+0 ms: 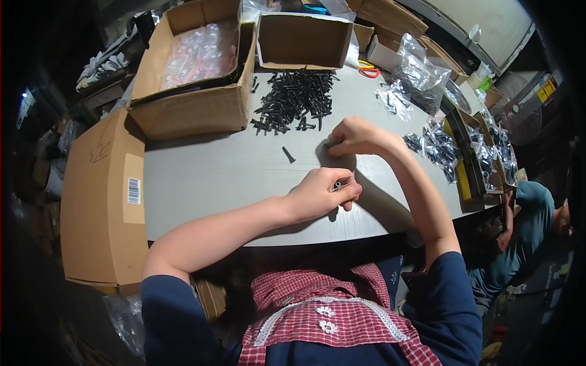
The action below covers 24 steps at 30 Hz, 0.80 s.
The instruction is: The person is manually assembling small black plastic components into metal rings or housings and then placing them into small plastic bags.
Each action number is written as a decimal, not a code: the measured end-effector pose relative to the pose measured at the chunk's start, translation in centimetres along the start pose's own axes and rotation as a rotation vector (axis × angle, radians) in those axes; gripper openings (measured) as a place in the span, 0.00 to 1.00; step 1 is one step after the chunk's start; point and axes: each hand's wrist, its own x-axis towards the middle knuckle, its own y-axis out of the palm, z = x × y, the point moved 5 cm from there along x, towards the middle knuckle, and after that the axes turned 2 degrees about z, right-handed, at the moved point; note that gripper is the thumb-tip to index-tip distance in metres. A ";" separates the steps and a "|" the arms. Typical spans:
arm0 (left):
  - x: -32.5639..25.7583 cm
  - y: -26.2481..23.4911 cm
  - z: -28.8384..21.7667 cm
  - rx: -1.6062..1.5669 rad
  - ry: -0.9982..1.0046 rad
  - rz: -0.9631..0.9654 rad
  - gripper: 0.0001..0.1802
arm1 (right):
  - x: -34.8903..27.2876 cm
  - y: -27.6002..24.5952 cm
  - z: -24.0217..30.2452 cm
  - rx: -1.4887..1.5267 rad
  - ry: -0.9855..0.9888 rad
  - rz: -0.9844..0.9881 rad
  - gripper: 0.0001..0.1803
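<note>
My left hand is closed above the near part of the table, its fingers curled round a small clear plastic bag. A round dark end with a pale ring shows inside the fist. Farther off and to the right, my right hand is pinched low over the tabletop, with something small and dark at its fingertips that I cannot make out. One black screw-like piece lies alone left of my hands. Beyond it spreads a heap of similar black pieces.
An open carton of clear bags stands back left, beside another brown box. Behind the heap is an open white-edged box. Filled bags lie at right, near a divided box; orange-handled scissors lie behind. Another person sits far right.
</note>
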 end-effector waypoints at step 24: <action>0.3 -0.7 0.1 -0.073 0.071 -0.108 0.09 | -10.0 -1.0 6.4 0.050 -0.614 -0.567 0.10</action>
